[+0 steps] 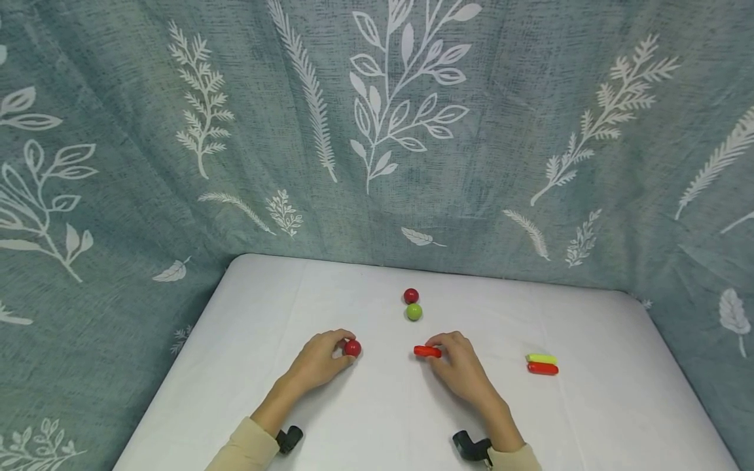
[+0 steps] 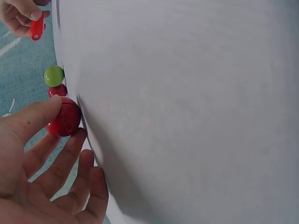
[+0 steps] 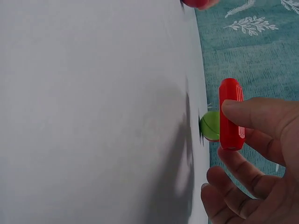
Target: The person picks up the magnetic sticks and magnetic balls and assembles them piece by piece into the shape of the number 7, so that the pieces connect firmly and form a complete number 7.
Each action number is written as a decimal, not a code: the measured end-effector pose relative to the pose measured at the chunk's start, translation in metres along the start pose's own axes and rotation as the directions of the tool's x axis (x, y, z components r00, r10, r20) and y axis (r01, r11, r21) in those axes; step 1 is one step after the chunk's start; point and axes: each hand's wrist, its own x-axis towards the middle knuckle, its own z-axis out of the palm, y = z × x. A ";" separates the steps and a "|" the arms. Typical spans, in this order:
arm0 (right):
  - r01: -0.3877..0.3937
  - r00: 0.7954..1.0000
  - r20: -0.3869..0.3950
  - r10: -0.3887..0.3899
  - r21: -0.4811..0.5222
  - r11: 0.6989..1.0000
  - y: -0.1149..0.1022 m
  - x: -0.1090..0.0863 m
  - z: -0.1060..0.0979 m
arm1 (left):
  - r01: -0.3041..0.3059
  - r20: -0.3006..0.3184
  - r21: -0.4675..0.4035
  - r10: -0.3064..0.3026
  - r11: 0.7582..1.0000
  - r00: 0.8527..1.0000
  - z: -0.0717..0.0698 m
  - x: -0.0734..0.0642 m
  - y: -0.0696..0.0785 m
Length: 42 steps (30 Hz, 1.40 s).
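My left hand (image 1: 318, 360) pinches a glossy red ball (image 2: 64, 119) between thumb and fingertips, left of the table's middle. The left wrist view shows a dark seam line on this ball. My right hand (image 1: 463, 369) pinches a short, stubby red plastic piece (image 3: 230, 119) with ribbed sides. A small hole shows at one of its ends in the left wrist view. Farther back, a second red ball (image 1: 411, 296) and a green ball (image 1: 414, 312) lie close together, between the two hands.
To the right lie a yellow-green stubby piece (image 1: 542, 358) and another red piece (image 1: 543, 369), side by side. A white cloth covers the table (image 1: 377, 425). Behind it hangs a teal curtain (image 1: 247, 118) with white leaf prints.
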 end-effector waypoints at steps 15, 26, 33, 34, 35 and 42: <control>0.039 0.999 0.029 -0.041 0.046 0.998 -0.017 0.010 0.021 | 0.021 0.004 -0.121 -0.021 0.992 1.000 -0.001 0.000 -0.010; 0.048 0.996 0.073 -0.053 0.065 0.997 -0.029 0.020 0.040 | 0.032 0.017 -0.146 -0.029 0.989 0.999 -0.003 -0.001 -0.013; 0.039 0.994 0.098 -0.045 0.056 0.998 -0.033 0.025 0.050 | 0.030 0.021 -0.149 -0.027 0.988 0.999 -0.002 0.000 -0.014; 0.041 0.994 0.098 -0.046 0.055 0.998 -0.033 0.025 0.051 | 0.029 0.019 -0.147 -0.026 0.989 0.999 -0.002 0.000 -0.014; 0.043 0.994 0.099 -0.048 0.054 0.998 -0.034 0.026 0.052 | 0.030 0.018 -0.147 -0.027 0.989 0.999 -0.002 0.000 -0.014; 0.054 0.992 0.110 -0.058 0.042 0.998 -0.038 0.029 0.057 | 0.040 0.020 -0.151 -0.037 0.988 0.999 -0.001 0.000 -0.015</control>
